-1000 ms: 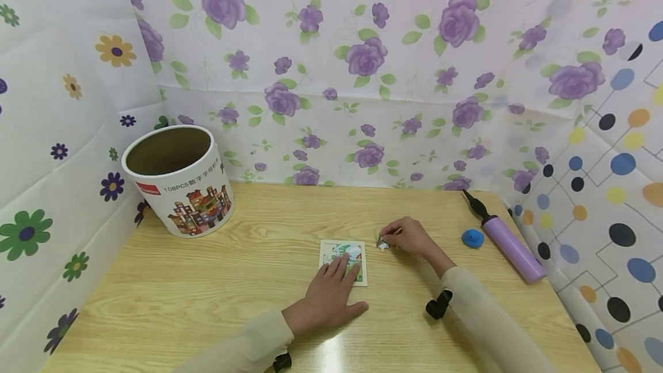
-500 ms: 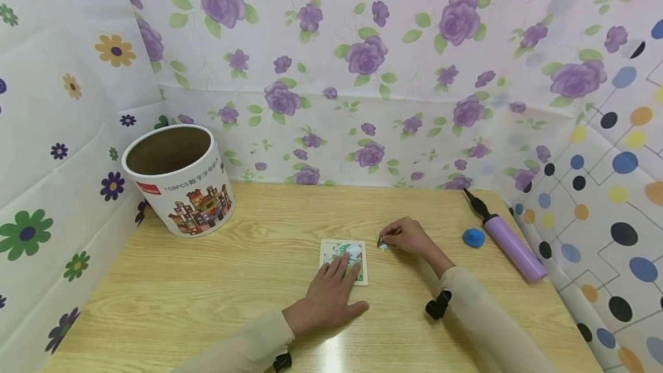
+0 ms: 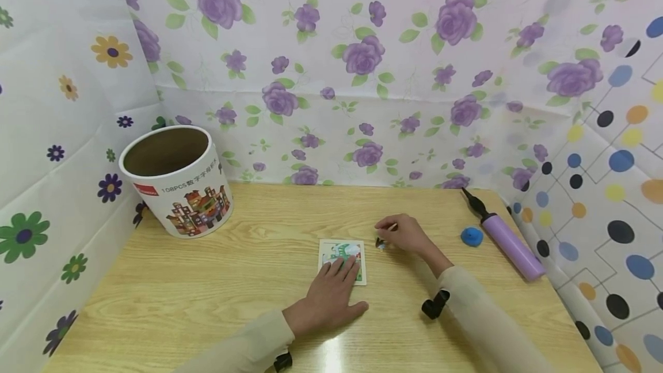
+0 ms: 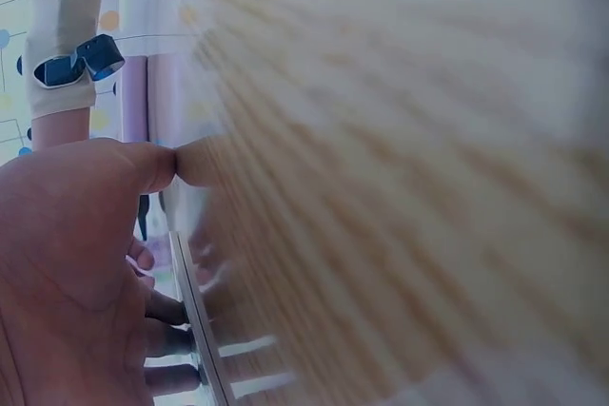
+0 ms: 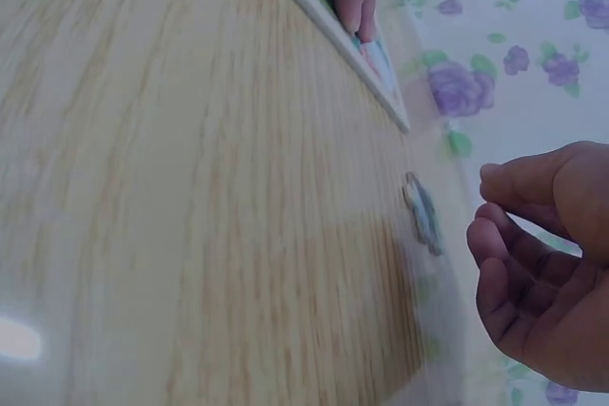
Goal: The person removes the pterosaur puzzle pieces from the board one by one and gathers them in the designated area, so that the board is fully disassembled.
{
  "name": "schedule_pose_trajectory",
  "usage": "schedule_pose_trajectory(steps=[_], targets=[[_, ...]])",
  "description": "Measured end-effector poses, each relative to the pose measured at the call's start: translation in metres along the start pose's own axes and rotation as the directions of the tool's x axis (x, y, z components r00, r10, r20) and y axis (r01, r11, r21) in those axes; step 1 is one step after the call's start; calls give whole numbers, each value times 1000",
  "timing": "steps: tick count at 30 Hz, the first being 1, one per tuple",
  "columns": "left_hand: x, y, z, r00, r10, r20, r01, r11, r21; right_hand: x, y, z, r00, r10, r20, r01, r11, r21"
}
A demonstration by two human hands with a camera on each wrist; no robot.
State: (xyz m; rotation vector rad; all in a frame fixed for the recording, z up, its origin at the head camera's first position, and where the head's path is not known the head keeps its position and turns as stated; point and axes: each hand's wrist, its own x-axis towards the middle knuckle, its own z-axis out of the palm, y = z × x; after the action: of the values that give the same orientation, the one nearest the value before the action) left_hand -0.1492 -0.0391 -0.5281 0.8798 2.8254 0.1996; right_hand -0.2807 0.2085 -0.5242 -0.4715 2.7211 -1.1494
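Observation:
My left hand [image 3: 331,298] lies with straight fingers across a small wooden puzzle board [image 3: 322,249], its fingertips covering part of the green and white picture. In the left wrist view the fingers [image 4: 169,340] press on the thin board [image 4: 195,316] and the thumb touches the table. A small puzzle piece [image 5: 422,216] lies on the table right of the board. Just above and beside it hovers my right hand [image 3: 407,233], thumb and fingers loosely bent and holding nothing; the right wrist view has a gap between them and the piece.
A large white printed tub [image 3: 189,200] stands at the back left. On the right are a blue toy duck [image 3: 472,236] and a purple hand pump [image 3: 513,246] with a black nozzle. Patterned cloth [image 3: 331,125] hangs behind the wooden table [image 3: 207,281] and at both sides.
My right hand has let go of the puzzle piece and its fingertips have lifted slightly off it. The piece stays on the table. The left hand has hardly moved.

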Motion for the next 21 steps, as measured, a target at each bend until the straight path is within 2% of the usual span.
schedule_pose_trajectory(steps=[8, 14, 21], targets=[[1, 0, 0, 1000, 4, 9, -4, 1000, 3, 7, -15, 11, 994, -98, 41, 96, 994, 54], [0, 0, -1, 1000, 15, 11, -15, 1000, 13, 16, -27, 24, 984, -158, 87, 157, 987, 14], [0, -1, 0, 1000, 24, 10, -24, 1000, -5, 22, -41, 39, 972, -205, 116, 203, 979, 23]])
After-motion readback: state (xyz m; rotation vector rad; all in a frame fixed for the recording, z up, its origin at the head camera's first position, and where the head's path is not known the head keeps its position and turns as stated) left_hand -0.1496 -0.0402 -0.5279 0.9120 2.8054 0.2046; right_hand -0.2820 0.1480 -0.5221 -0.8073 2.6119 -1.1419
